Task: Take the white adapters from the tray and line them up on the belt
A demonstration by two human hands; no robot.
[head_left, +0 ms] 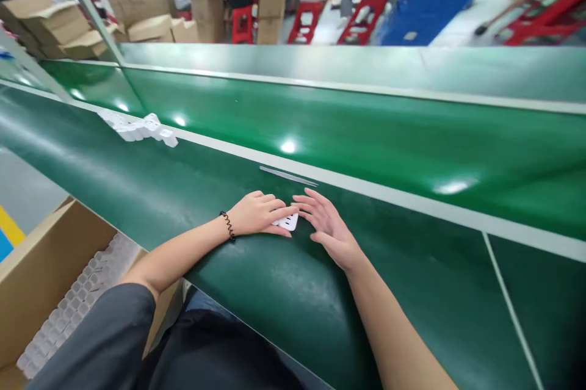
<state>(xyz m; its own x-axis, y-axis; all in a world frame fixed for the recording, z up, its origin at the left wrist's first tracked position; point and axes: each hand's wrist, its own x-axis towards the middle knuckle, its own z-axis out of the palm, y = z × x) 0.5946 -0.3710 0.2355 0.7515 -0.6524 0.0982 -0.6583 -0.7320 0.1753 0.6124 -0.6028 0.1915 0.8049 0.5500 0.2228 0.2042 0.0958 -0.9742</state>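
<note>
Over the green work surface (pixel 311 310), my left hand (pixel 259 214) has its fingers and thumb around a small white piece with dark slots (pixel 290 222), which looks like a power socket or adapter. Part of the piece is hidden under my fingers. Just to the right, my right hand (pixel 332 228) is open, its fingers spread and slightly curved. Its fingertips are close to the white piece; whether they touch it I cannot tell. Beyond both hands lies a pair of metal tweezers (pixel 288 176).
A cluster of small white parts (pixel 140 127) lies further left by the pale rail (pixel 220 146). Behind the rail runs a green conveyor belt (pixel 366 133). At lower left, a cardboard box (pixel 50 274) holds rows of translucent pieces (pixel 68 310). People sit on red stools (pixel 306 21) in the background.
</note>
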